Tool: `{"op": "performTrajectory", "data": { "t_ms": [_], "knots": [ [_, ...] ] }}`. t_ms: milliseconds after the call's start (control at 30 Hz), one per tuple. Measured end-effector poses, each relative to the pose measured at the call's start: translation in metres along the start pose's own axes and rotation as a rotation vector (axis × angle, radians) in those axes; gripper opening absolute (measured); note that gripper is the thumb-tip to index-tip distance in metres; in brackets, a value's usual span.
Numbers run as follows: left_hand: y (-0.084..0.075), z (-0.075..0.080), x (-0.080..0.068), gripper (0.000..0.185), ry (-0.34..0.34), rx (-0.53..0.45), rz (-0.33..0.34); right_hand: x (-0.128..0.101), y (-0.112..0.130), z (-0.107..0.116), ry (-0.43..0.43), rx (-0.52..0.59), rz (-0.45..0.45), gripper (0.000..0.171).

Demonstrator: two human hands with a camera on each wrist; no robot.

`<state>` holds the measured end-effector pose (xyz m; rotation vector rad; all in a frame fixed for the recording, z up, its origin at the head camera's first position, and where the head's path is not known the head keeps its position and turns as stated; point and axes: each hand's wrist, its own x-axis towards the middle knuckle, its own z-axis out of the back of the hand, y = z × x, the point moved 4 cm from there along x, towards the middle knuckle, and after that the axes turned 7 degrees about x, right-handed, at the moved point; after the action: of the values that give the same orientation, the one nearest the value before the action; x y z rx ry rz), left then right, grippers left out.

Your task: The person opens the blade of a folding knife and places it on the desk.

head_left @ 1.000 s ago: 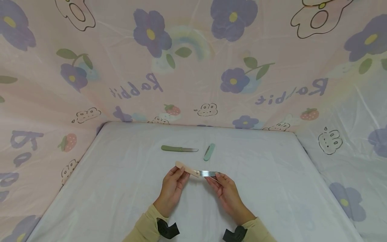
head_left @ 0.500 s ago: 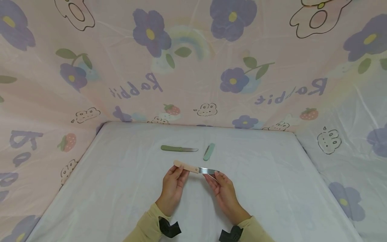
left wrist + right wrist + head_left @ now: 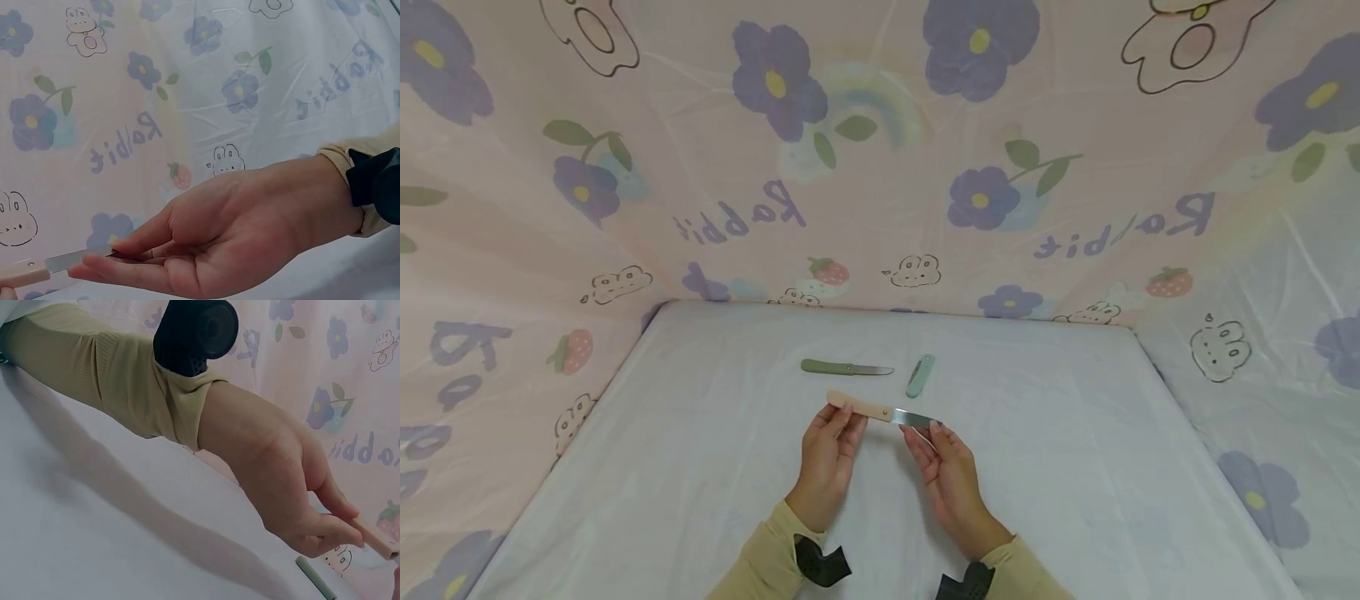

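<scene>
A folding knife with a peach handle [image 3: 871,409] and a shiny metal blade [image 3: 912,418] is held above the white surface in the head view. Its blade lies nearly in line with the handle. My left hand [image 3: 824,457] pinches the handle between thumb and fingers. With thumb and fingers, my right hand [image 3: 953,477] pinches the blade near its tip. The left wrist view shows the right hand [image 3: 219,234] at the blade [image 3: 72,259]; the right wrist view shows the left hand [image 3: 275,469] on the peach handle [image 3: 375,539].
Beyond my hands lie a green knife [image 3: 827,367] with its blade out and a folded mint-green knife [image 3: 920,376]. Both rest on the white cloth [image 3: 715,433]. Patterned curtains [image 3: 880,183] with flowers and rabbits enclose the back and sides.
The peach handle has swung slightly up and left, and the blade has gone from an angle to nearly straight with it. My right hand has shifted a little left and away from me.
</scene>
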<state>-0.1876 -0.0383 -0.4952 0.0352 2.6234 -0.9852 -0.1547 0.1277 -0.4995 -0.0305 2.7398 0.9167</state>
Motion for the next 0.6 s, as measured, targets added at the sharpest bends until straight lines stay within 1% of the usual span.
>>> {"op": "performTrajectory", "data": {
  "t_ms": [200,333,467,600],
  "knots": [
    [-0.003,0.005,0.001,0.036,-0.003,0.028,0.019,0.001,-0.001,0.000,0.005,-0.062,-0.012,0.025],
    [-0.006,0.009,0.002,0.039,-0.003,0.035,0.023,0.003,-0.002,0.000,-0.022,-0.096,-0.025,0.031],
    [-0.009,0.012,0.003,0.039,-0.011,0.037,0.027,0.007,-0.003,-0.001,-0.032,-0.124,-0.048,0.032],
    [-0.014,0.016,0.005,0.039,-0.023,0.043,0.021,0.012,-0.004,-0.003,-0.022,-0.162,-0.069,0.032]
  ]
}}
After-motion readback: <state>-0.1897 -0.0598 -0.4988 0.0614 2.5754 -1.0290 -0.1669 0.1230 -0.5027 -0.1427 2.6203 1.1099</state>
